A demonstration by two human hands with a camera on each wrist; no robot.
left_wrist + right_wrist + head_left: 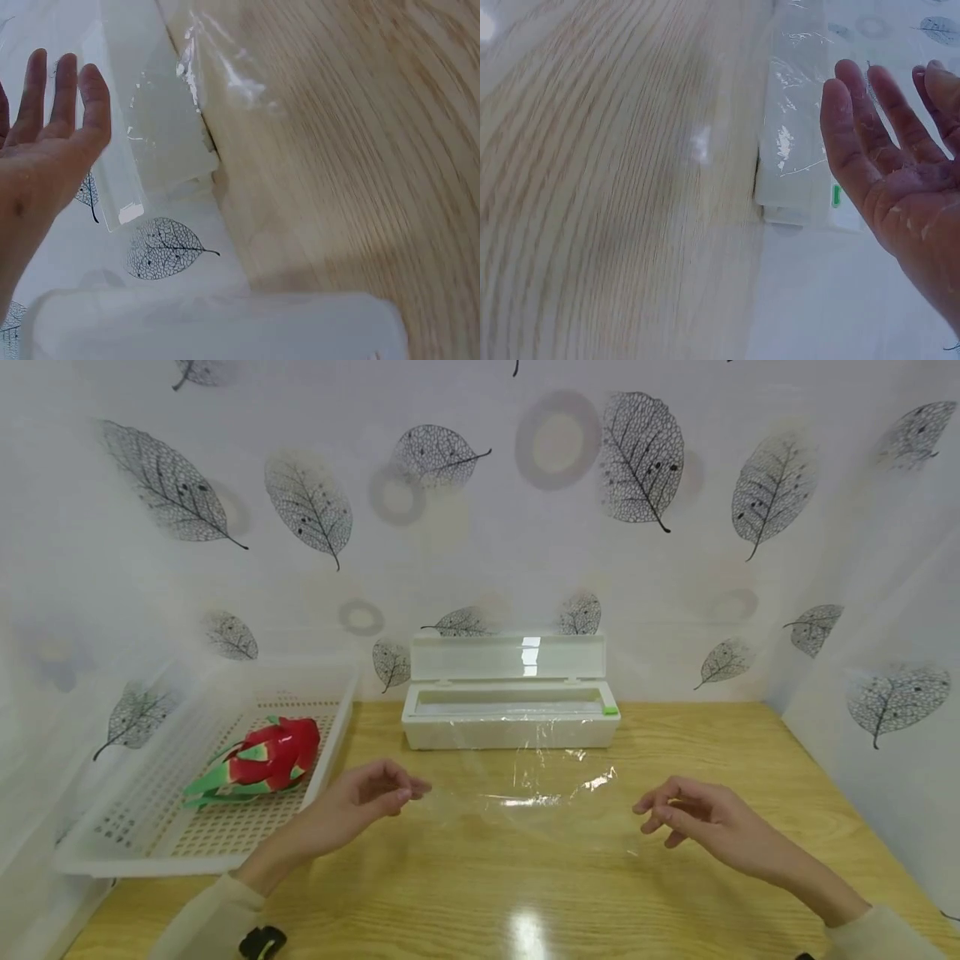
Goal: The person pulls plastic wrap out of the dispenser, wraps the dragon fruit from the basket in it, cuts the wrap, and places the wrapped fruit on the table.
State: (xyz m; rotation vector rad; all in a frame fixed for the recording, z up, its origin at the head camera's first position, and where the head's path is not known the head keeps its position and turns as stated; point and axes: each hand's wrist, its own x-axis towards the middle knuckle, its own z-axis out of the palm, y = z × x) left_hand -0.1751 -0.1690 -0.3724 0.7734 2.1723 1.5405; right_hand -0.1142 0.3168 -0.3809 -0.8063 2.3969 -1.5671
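Note:
A sheet of clear plastic wrap [525,800] comes out over the front of a white wrap dispenser box [510,733] and spreads toward me above the wooden table. Its outline is hard to follow. To the left of the sheet is my left hand [360,802], fingers loosely bent; the left wrist view shows the left hand [56,127] with several fingers spread apart. On the other side, my right hand [701,822] hovers with relaxed fingers. The right wrist view shows the right hand [900,157] palm visible, fingers apart. Neither hand visibly grips the film.
The dispenser's lid [480,658] stands raised, and a green slider [610,711] sits at its right end. At the left, a white plastic basket [127,864] holds a red and green dragon fruit [273,756]. A leaf-patterned curtain [480,552] surrounds the wooden table [450,893].

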